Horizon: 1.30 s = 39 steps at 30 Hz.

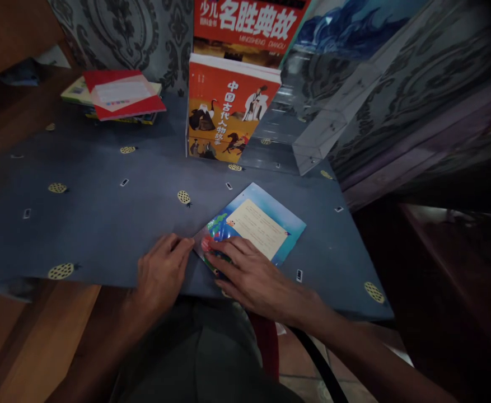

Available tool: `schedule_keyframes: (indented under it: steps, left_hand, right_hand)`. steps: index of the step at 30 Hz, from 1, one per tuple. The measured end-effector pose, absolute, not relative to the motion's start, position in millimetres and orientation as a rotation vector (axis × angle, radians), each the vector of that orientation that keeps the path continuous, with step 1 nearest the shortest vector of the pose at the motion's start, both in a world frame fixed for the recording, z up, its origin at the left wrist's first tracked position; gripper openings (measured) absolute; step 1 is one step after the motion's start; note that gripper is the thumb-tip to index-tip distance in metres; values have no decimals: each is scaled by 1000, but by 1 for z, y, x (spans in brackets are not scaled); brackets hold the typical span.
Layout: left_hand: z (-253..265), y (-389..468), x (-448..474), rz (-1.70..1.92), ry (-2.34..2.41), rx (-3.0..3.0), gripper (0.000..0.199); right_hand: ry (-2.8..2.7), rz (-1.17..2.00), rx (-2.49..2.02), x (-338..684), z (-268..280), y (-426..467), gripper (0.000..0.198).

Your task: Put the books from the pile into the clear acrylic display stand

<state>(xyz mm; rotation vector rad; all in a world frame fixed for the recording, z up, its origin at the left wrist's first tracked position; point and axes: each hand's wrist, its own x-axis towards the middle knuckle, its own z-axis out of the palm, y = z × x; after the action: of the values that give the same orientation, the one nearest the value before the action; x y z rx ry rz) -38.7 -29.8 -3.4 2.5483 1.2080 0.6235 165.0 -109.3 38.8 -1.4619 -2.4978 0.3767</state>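
Note:
A thin blue booklet (289, 221) with a cream text panel and an underwater picture lies turned at an angle near the front edge of the table. With my left hand (163, 266) I pinch its left corner, the fingers closed together. My right hand (251, 274) rests on the lower left part of the cover, fingers stretched out and slightly apart. It hides part of the picture and the booklet's near edge. Whether the booklet has loose pages under the cover, I cannot tell.
A blue cloth with pineapple prints covers the table (153, 207). At the back stand an orange book (215, 112) and a clear acrylic holder (321, 131), with a red book (253, 28) behind. A stack of books (123, 95) lies at the back left.

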Motion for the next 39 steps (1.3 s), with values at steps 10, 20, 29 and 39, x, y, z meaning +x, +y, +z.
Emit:
schedule_keyframes:
  steps: [10, 20, 29, 39]
  left_hand:
    - [-5, -29, -52, 811, 1086, 2233, 27]
    - [-2, -24, -55, 811, 1082, 2115, 26]
    - [-1, -22, -56, 776, 1077, 2065, 27]
    - [12, 6, -37, 575, 820, 2326, 32]
  right_hand:
    - [-2561, 93, -1608, 135, 23, -93, 41]
    - [-2543, 59, -1617, 129, 20, -85, 37]
    - [-2561, 94, -1596, 125, 13, -85, 43]
    - [-2585, -46, -1675, 113, 22, -83, 26]
